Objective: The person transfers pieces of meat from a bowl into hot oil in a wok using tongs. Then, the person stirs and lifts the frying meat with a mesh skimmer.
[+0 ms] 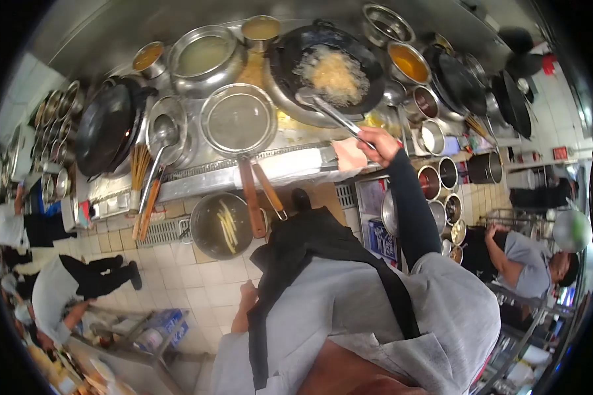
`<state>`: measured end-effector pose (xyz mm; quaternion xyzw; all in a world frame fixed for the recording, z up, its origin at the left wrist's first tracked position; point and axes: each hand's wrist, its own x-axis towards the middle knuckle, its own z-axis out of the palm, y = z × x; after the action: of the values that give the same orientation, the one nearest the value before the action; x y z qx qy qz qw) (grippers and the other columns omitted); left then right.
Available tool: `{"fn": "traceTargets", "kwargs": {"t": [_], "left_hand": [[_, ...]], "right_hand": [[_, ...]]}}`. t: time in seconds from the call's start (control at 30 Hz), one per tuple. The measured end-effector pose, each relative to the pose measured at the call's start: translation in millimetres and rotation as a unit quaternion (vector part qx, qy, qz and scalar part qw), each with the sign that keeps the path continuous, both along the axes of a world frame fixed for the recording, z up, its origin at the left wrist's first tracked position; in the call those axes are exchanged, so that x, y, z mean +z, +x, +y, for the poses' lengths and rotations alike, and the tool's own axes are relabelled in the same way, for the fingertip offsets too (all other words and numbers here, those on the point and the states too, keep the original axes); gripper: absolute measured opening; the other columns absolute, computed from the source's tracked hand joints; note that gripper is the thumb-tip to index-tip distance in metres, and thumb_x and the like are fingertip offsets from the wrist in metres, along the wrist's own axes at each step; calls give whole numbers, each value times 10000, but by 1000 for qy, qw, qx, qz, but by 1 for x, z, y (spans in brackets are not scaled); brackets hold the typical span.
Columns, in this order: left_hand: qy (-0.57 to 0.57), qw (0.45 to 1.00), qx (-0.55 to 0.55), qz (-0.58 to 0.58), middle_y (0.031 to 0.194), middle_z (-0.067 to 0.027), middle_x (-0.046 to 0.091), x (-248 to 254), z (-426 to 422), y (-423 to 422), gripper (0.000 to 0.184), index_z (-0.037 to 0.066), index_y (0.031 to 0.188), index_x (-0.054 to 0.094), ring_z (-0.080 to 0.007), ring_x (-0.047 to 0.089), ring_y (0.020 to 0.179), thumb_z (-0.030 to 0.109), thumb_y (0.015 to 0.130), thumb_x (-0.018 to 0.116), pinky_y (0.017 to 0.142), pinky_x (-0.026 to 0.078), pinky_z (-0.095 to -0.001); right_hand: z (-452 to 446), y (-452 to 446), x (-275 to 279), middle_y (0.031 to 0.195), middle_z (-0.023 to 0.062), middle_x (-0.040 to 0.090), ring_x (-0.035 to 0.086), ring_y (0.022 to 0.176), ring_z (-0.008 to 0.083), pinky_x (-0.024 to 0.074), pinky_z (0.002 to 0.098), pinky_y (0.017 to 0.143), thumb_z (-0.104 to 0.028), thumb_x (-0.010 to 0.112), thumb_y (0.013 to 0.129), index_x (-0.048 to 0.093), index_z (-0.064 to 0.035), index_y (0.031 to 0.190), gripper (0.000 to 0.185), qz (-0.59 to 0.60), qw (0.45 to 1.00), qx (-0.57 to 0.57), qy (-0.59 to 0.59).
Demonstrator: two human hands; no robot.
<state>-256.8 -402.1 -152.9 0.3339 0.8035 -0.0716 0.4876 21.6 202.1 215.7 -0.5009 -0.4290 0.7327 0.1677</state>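
Note:
My right hand [379, 146] is closed around the handle of a metal ladle [333, 113]. The ladle's head rests at the near left rim of a black wok [280, 62], where a pale golden mass of food [336, 74] sits in bubbling oil. My left hand [248, 293] hangs low beside the black apron [303, 247]; its fingers are too small and partly hidden to make out. Closest to it is a round pan [211, 247] with several yellow sticks [227, 227] inside. A round strainer [238, 118] with wooden handles lies on the stove, left of the wok.
A large steel pot [203, 72] and a bowl of orange liquid [408, 62] flank the wok. Stacked black woks [109, 128] and another ladle [163, 131] are at left. Several seasoning pots [430, 181] stand right of my arm. Co-workers [534, 263] [59, 293] stand on both sides.

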Motion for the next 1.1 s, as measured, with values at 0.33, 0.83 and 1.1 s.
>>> {"fn": "traceTargets", "kwargs": {"t": [0.33, 0.83, 1.1], "left_hand": [[152, 870, 454, -116, 731, -99, 520, -12, 68, -36, 236, 7, 905, 570, -219, 524, 596, 240, 934, 547, 456, 405, -368], [116, 970, -101, 186, 949, -259, 694, -41, 94, -11, 341, -50, 1047, 628, -367, 695, 843, 268, 968, 531, 722, 532, -471], [76, 981, -127, 126, 893, -295, 679, -60, 45, 64, 290, 15, 964, 621, -453, 683, 810, 280, 925, 509, 674, 519, -547]], "right_hand": [[12, 184, -103, 957, 179, 703, 647, 811, 293, 506, 401, 714, -223, 627, 949, 554, 12, 1361, 479, -287, 878, -224, 312], [9, 181, -169, 903, 340, 668, 654, 895, 500, 501, 570, 830, -265, 536, 946, 602, 25, 1171, 374, -455, 792, 134, 385], [34, 212, -156, 933, 331, 674, 661, 929, 479, 519, 542, 848, -308, 616, 882, 566, 31, 1193, 463, -449, 785, 142, 402]]}}
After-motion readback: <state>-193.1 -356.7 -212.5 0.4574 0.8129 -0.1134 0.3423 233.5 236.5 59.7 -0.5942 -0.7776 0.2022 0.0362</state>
